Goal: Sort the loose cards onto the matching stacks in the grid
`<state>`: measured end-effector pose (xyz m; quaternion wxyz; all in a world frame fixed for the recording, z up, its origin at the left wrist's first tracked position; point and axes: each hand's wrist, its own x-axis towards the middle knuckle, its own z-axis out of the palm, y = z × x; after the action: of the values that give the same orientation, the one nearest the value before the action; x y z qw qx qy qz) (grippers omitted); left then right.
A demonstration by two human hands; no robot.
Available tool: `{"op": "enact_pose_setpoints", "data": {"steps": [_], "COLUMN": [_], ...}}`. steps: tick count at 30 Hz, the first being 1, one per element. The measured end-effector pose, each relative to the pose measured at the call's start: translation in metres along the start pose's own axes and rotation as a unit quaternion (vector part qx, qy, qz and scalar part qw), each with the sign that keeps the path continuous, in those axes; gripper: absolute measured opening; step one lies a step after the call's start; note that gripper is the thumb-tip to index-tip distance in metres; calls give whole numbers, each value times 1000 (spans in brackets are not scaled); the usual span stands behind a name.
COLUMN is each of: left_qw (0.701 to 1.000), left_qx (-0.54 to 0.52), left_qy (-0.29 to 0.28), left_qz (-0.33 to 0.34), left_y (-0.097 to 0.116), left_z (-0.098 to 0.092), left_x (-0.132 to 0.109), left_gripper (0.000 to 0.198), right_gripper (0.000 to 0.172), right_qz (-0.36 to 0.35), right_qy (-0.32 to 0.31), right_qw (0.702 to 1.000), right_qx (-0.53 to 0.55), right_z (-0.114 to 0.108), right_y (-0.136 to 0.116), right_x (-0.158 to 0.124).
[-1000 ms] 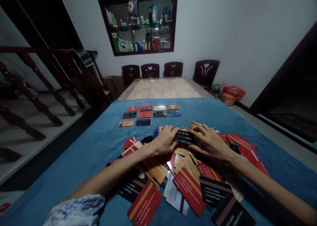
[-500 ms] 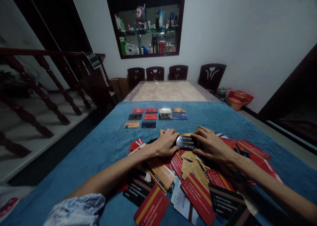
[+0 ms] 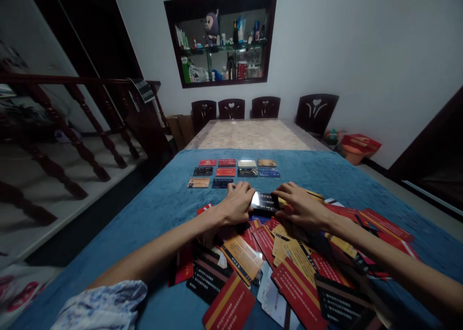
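Observation:
A black card (image 3: pixel 265 202) with white print is held level between my two hands, above a loose heap of cards. My left hand (image 3: pixel 237 203) grips its left edge with thumb and fingers. On the right edge, my right hand (image 3: pixel 301 205) pinches it the same way. Below my wrists the heap spreads out, with an orange card (image 3: pixel 241 255), a red card (image 3: pixel 229 302), a black striped card (image 3: pixel 342 298) and a pale card (image 3: pixel 274 296) among several others. Beyond my hands, cards lie in neat rows, including a dark blue card (image 3: pixel 223 183) and a tan card (image 3: pixel 198 183).
A blue cloth (image 3: pixel 152 209) covers the near part of the table, and its patterned far end (image 3: pixel 249 133) is bare. Dark chairs (image 3: pixel 231 109) stand behind it. A wooden railing (image 3: pixel 77 142) runs along the left; a red bag (image 3: pixel 360 144) sits at the right.
Both hands have moved forward with the black card, bringing it off the heap and nearer the rows. The whole view has shifted slightly.

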<state>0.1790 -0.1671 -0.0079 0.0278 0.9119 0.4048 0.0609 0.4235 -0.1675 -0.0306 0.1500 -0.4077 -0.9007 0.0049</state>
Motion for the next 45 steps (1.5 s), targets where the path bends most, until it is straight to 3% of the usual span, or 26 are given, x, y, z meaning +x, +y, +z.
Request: {"op": "enact_pose_setpoints", "data": {"steps": [29,45], "left_qw": [996,981], "left_qx": [29,64], "left_qy": [3,-30], "left_qz": [-90,-179], "left_y": [-124,-191], "left_z": [-32,-35], "left_x": [-34,-23], "left_gripper": [44,50], "right_gripper": [38,41], "right_qz": [-36,-14], "right_qy": [-49,-99], "right_qw": [998,992], "right_qx": [-14,-79], "right_z": [17,35], "right_y": [-47,-62], "right_x": [156,235]}}
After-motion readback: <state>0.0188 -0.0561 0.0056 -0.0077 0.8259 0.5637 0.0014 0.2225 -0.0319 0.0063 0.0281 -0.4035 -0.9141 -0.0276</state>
